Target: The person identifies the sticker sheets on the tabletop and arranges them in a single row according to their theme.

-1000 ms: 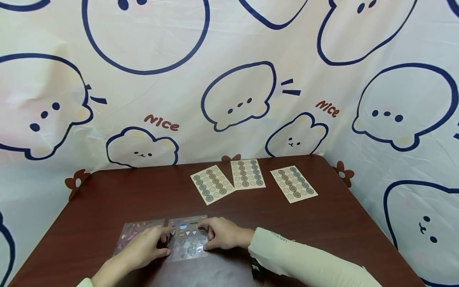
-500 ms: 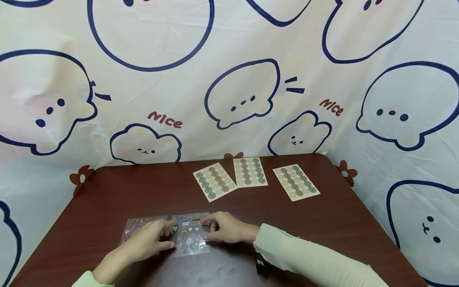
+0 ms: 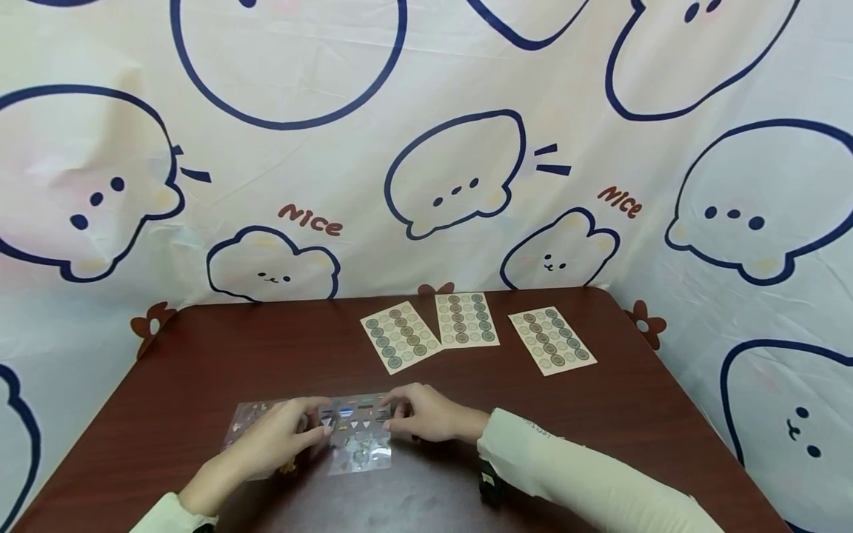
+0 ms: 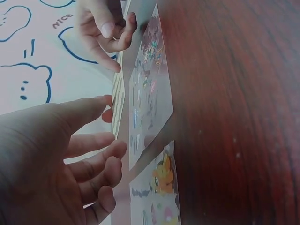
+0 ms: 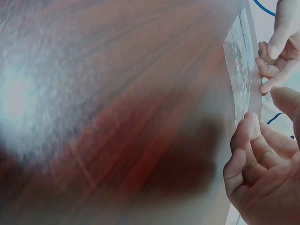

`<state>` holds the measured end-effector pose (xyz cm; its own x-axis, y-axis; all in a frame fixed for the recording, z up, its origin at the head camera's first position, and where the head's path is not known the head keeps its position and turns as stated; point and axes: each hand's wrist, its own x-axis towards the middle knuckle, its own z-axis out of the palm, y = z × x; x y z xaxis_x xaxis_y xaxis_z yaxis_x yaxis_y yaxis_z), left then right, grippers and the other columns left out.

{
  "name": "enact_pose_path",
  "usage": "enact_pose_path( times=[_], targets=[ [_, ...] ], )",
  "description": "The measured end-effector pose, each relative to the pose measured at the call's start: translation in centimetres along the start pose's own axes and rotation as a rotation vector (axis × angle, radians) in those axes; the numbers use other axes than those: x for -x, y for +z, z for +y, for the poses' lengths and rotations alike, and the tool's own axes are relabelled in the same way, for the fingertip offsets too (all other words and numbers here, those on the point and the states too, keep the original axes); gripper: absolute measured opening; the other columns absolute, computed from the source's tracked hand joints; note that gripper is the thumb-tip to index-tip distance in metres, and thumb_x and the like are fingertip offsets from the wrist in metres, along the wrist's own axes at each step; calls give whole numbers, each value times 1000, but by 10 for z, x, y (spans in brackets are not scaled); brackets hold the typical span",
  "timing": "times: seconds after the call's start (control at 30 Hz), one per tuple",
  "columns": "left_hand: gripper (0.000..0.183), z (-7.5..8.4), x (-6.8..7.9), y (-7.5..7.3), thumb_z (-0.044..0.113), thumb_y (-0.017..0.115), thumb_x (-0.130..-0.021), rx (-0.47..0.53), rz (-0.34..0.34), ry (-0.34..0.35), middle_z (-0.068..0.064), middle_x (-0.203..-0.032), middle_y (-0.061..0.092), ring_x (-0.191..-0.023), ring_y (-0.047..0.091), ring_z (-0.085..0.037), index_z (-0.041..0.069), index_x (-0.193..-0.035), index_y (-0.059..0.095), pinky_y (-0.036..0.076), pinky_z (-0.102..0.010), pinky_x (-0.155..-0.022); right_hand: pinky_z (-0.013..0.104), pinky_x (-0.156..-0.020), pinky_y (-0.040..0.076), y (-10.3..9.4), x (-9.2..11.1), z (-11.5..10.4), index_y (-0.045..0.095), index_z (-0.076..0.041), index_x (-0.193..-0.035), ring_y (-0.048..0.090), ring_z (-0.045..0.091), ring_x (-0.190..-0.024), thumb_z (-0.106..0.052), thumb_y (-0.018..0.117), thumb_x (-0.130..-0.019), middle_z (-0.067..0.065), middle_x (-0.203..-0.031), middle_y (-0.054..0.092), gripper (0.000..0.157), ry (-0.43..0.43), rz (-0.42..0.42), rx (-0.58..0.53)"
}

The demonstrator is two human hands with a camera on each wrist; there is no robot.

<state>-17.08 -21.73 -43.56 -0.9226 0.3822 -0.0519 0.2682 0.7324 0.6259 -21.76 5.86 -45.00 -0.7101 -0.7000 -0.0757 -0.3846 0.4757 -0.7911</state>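
Observation:
Two clear sticker sheets lie side by side near the front of the table. In the head view, the right-hand sheet (image 3: 358, 453) bears small colourful shapes along its far part and shiny pictures nearer me. My left hand (image 3: 269, 438) hangs over the left-hand sheet (image 3: 243, 422) and hides much of it. Its thumb and fingers are apart and loosely bent in the left wrist view, where an orange cartoon animal (image 4: 164, 176) shows on that sheet. At the right-hand sheet's right edge is my right hand (image 3: 429, 413), fingers relaxed, nothing gripped between them.
Farther back on the dark red-brown table (image 3: 266, 348) lie three cream sheets of round stickers: a left one (image 3: 402, 337), a middle one (image 3: 466, 320) and a right one (image 3: 553, 341). A cloth (image 3: 333, 170) printed with cartoon faces hangs behind the table.
Both hands have risen slightly from the sheets, their fingers coming off the right-hand sheet's edges. The head view has shifted a little. The cream sheets stay put on the table.

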Motion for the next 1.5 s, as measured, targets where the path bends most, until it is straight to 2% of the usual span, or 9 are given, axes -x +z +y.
enact_pose_path(
  times=[0.2, 0.33, 0.57, 0.7, 0.87, 1.13, 1.37, 1.5],
  targets=[
    [38, 3, -11, 0, 20, 67, -97, 17, 31, -12, 4, -80, 60, -60, 48, -6, 3, -131, 64, 42, -25, -53, 17, -61, 48, -12, -5, 6, 64, 0, -128, 56, 4, -56, -14, 69, -96, 6, -78, 71, 35, -11, 21, 23],
    [35, 6, -22, 0, 17, 66, -98, 31, 36, 6, 2, -79, 60, -61, 49, -8, 2, -129, 64, 43, -25, -54, 19, -68, 51, -24, -10, 13, 64, 1, -127, 61, 8, -61, -15, 68, -96, 6, -81, 71, 36, -15, 52, 45],
    [31, 12, -42, 4, 16, 67, -97, 25, 68, 5, 2, -80, 62, -65, 53, -13, 2, -124, 66, 44, -25, -55, 25, -57, 51, -42, -14, 21, 62, 3, -129, 68, 30, -64, -15, 66, -98, 15, -85, 71, 36, 26, 84, 11],
    [30, 14, -54, 4, 15, 67, -96, 3, 83, 26, 2, -80, 64, -66, 53, -12, 2, -123, 67, 44, -25, -58, 25, -56, 51, -52, -17, 23, 63, 2, -127, 68, 35, -65, -16, 67, -97, 14, -83, 70, 36, 48, 100, 30],
    [29, 15, -68, 4, 15, 68, -95, -9, 105, 41, 1, -82, 67, -67, 55, -10, 0, -121, 68, 45, -25, -62, 22, -62, 50, -66, -25, 26, 63, 4, -128, 68, 27, -66, -16, 67, -96, 12, -85, 72, 38, 63, 129, 92],
    [33, 18, -91, 8, 16, 68, -95, -22, 120, -17, -9, -99, 69, -79, 57, -14, 1, -124, 67, 47, -33, -72, 23, -58, 48, -78, -41, 34, 66, 1, -126, 60, 11, -63, -16, 67, -95, 10, -88, 69, 35, 101, 193, 146],
    [37, 17, -114, 16, 17, 67, -95, -34, 138, -67, -17, -113, 64, -98, 61, -26, 1, -129, 64, 51, -44, -87, 23, -62, 47, -84, -49, 40, 69, -1, -120, 57, 12, -71, -19, 68, -95, 9, -92, 68, 30, 163, 224, 183],
    [46, 19, -124, 20, 21, 68, -95, -61, 158, -104, -18, -122, 61, -103, 58, -27, 1, -136, 60, 49, -46, -91, 23, -63, 47, -85, -52, 44, 67, 0, -123, 58, 13, -72, -19, 69, -95, 9, -94, 70, 34, 200, 234, 210]
  ],
)
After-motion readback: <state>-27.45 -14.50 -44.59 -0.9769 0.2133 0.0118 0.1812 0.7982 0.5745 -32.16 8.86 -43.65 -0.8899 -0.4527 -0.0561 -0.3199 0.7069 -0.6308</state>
